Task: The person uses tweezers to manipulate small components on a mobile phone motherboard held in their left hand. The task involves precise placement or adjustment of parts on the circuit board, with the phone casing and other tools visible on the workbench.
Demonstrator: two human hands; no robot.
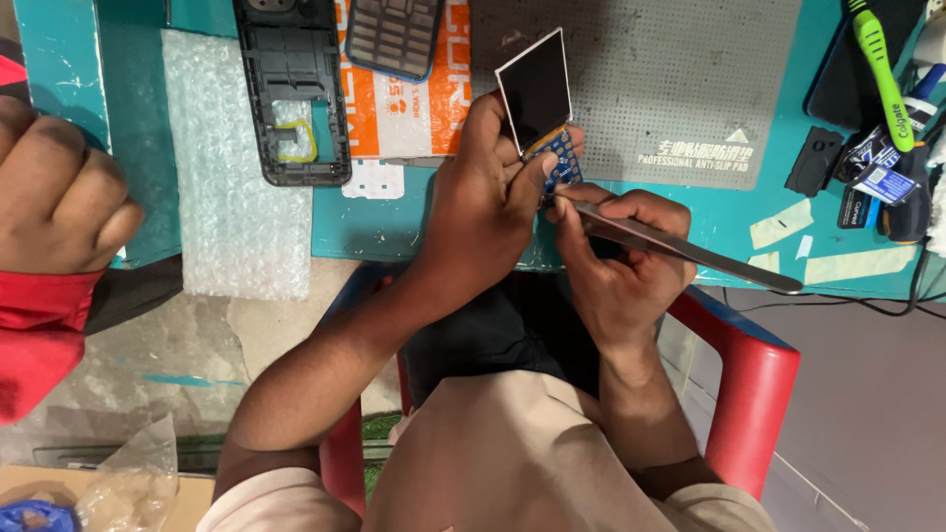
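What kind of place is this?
Likely a phone repair bench. The left hand holds a small screen on a blue board, the right hand works tweezers on it, and a phone frame lies by a grey anti-slip mat.

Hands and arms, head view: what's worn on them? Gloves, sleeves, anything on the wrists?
Both hands are bare: no gloves on the left hand or the right hand, and no rings, watch or bands show. Forearms are uncovered up to short, light beige sleeves at the bottom edge. No cables or markings on either arm.
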